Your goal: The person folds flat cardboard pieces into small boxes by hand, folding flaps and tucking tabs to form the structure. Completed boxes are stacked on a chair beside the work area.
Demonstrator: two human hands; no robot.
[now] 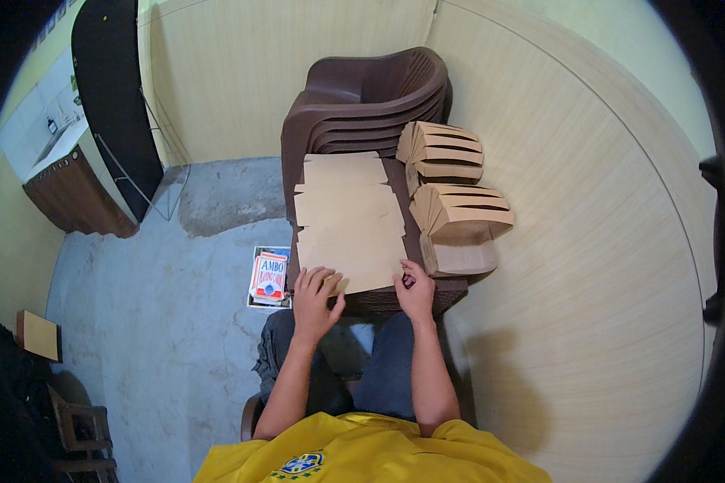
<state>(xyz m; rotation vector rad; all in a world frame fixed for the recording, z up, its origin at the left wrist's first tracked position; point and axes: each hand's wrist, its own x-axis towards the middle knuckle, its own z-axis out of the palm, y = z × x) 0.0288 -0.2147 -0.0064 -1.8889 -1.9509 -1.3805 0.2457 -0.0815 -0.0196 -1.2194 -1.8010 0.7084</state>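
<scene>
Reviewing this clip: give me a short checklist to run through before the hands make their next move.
1. Brown paper sheet spread out, not folded up: ok.
2. Left hand at the sheet's near edge: ok.
3. Right hand at its near right corner: ok.
4. Firm hold by the fingers: cannot tell.
5. Sheet apart from the front folded paper bundle on the right: ok.
6. Sheet's underside unmarked: cannot tell, hidden.

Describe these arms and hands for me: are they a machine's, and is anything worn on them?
They're human. The ungloved left hand and ungloved right hand lead to bare forearms; no watch or cables show. Short yellow fabric sleeves belong to a yellow shirt with a blue chest emblem.
</scene>
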